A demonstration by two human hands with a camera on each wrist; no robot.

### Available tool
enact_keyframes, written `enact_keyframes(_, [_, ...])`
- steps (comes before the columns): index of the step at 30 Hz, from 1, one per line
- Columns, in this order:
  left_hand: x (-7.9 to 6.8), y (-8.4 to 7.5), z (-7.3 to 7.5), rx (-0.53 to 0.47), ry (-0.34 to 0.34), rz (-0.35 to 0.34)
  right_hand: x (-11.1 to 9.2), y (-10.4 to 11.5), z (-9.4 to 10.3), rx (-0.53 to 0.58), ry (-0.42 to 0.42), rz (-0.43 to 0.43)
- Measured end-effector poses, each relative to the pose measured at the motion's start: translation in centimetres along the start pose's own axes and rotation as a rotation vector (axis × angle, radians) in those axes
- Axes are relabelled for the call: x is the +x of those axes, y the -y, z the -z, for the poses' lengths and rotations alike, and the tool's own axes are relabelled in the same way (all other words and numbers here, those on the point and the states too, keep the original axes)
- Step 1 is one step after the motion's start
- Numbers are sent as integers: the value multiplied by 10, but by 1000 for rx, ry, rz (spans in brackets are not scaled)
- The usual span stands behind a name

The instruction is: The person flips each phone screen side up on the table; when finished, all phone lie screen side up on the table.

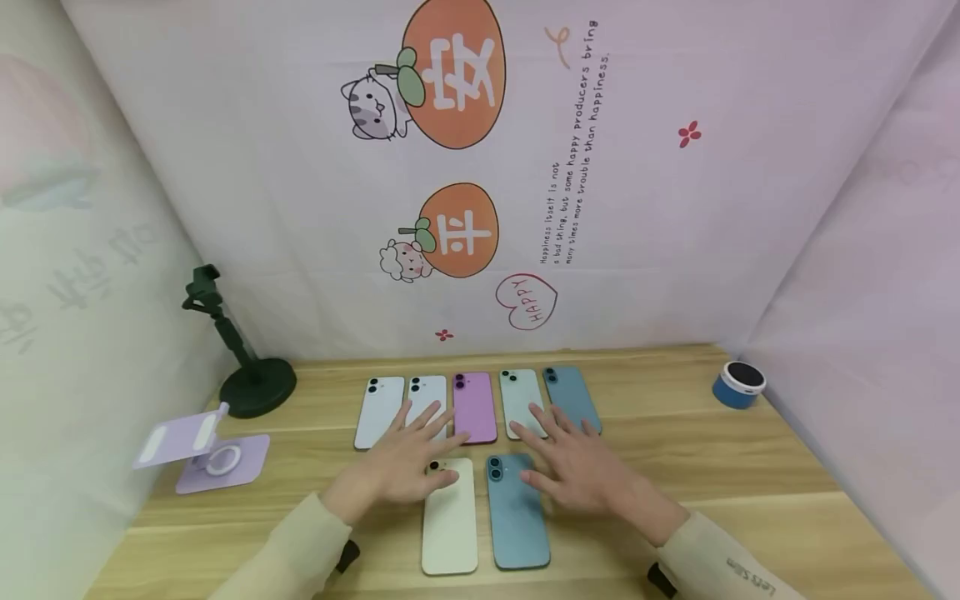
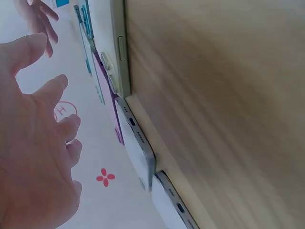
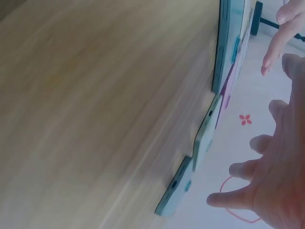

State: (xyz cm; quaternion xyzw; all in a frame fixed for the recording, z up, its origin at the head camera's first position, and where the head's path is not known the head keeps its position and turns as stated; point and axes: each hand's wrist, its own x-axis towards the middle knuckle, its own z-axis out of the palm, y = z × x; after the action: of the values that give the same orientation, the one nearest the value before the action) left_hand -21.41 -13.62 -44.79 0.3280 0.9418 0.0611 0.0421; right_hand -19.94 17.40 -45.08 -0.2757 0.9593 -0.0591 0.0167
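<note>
My left hand [image 1: 401, 467] is held palm down with fingers spread, over the top end of a cream phone [image 1: 450, 533]. Fingers straight and apart, my right hand [image 1: 581, 467] hovers by the top of a blue phone [image 1: 520, 529]. In both wrist views a gap shows between the hands and the phones. Behind lies a back row, camera ends away from me: a white phone [image 1: 377, 417], another white phone [image 1: 427, 392], a purple phone [image 1: 474, 412], a pale green phone [image 1: 521, 396] and a second blue phone [image 1: 567, 387]. All lie face down; fingertips overlap several in the head view.
A dark green stand [image 1: 255, 383] with a round base is at the back left. In front of it sits a lilac folding holder [image 1: 225, 475]. A small blue and white cylinder [image 1: 738, 385] stands at the right edge. A printed cloth [image 1: 622, 308] hangs behind the wooden table [image 1: 675, 475].
</note>
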Motion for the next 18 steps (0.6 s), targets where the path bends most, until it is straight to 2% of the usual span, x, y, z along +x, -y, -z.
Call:
enact_keyframes(5, [17, -4, 4, 33, 20, -3, 1, -7, 3, -4, -9, -10])
enact_keyframes(10, [40, -11, 10, 51, 39, -20, 5, -19, 7, 3, -47, -7])
enact_keyframes(18, [83, -20, 9, 64, 41, -13, 10, -54, 16, -13, -73, -87])
